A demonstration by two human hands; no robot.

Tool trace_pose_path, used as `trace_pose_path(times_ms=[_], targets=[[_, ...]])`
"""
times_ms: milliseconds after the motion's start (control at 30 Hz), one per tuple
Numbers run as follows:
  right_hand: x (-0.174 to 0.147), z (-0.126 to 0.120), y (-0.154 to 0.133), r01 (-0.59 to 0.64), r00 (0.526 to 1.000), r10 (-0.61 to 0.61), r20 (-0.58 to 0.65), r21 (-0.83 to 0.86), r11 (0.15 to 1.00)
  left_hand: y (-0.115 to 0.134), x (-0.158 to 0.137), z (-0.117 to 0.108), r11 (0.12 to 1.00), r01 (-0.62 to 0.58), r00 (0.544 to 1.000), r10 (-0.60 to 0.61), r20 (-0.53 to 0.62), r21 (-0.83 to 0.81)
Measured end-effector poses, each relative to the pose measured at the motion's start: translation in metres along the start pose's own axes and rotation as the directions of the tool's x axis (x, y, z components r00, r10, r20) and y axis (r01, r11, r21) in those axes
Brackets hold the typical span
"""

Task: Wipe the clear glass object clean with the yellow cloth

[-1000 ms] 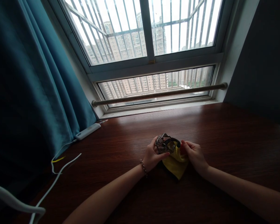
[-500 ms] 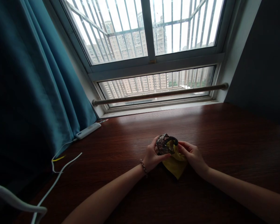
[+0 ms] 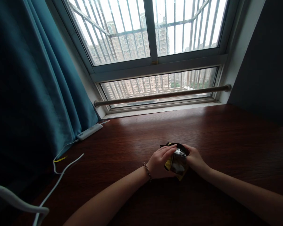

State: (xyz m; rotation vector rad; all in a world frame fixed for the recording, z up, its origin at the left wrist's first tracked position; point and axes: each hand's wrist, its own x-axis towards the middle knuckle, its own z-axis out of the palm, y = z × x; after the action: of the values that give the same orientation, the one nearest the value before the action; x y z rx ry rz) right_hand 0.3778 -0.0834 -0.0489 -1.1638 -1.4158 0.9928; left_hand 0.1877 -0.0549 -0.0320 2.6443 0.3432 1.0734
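Note:
A shiny, silvery object (image 3: 179, 160) with a black curved band along its top sits between my hands above the brown wooden surface. Its exact kind I cannot make out. My left hand (image 3: 160, 159) grips it from the left, fingers over the upper side and thumb below. At the right edge, my right hand (image 3: 195, 158) pinches near the black band; its fingertips are partly hidden. Bits of a yellow cloth (image 3: 184, 175) show under and around the object, mostly covered by it and my left hand.
A white power strip (image 3: 89, 131) lies at the left by the blue curtain (image 3: 54, 78). White cables (image 3: 58, 180) run across the left side of the wooden surface (image 3: 122, 135). Behind stands a barred window, with a horizontal rail (image 3: 162, 95) across its lower part.
The shiny object has been turned, so a smooth silvery face now shows, and it covers more of the yellow cloth. My left hand has shifted slightly right and rolled over it.

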Motion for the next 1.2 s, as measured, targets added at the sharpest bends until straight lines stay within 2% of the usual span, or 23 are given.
trace_pose_path(times_ms=[200, 333, 433, 533, 667, 767, 1000, 1200], targets=[[-0.004, -0.002, -0.002, 0.007, 0.996, -0.018, -0.091, -0.113, 0.994, 0.001, -0.002, 0.001, 0.986, 0.14, 0.99, -0.142, -0.015, -0.089], [-0.004, -0.002, -0.004, 0.039, 0.998, -0.045, -0.041, -0.139, 0.989, -0.004, -0.004, 0.004, 0.995, 0.014, 1.0, -0.011, 0.027, -0.1], [-0.005, -0.001, -0.005, 0.043, 0.998, -0.049, -0.033, -0.162, 0.986, -0.005, -0.003, 0.004, 0.992, -0.003, 1.0, 0.007, 0.028, -0.128], [-0.004, -0.002, -0.006, 0.04, 0.997, -0.052, -0.057, -0.2, 0.979, -0.002, -0.001, 0.003, 0.982, 0.045, 0.999, -0.044, 0.012, -0.184], [-0.004, -0.004, -0.005, 0.033, 0.994, -0.059, -0.097, -0.25, 0.968, 0.002, 0.002, 0.0, 0.955, 0.16, 0.985, -0.171, -0.025, -0.25], [-0.005, -0.004, -0.004, 0.021, 0.994, -0.048, -0.095, -0.262, 0.965, 0.004, 0.002, -0.003, 0.914, 0.251, 0.966, -0.256, 0.025, -0.318], [-0.006, -0.001, -0.008, -0.018, 0.997, -0.002, -0.079, -0.251, 0.968, 0.002, 0.0, -0.005, 0.898, 0.364, 0.931, -0.346, 0.112, -0.248], [-0.004, -0.002, -0.007, -0.035, 0.993, -0.001, -0.122, -0.287, 0.957, -0.001, 0.001, -0.001, 0.926, 0.312, 0.95, -0.297, 0.101, -0.214]])
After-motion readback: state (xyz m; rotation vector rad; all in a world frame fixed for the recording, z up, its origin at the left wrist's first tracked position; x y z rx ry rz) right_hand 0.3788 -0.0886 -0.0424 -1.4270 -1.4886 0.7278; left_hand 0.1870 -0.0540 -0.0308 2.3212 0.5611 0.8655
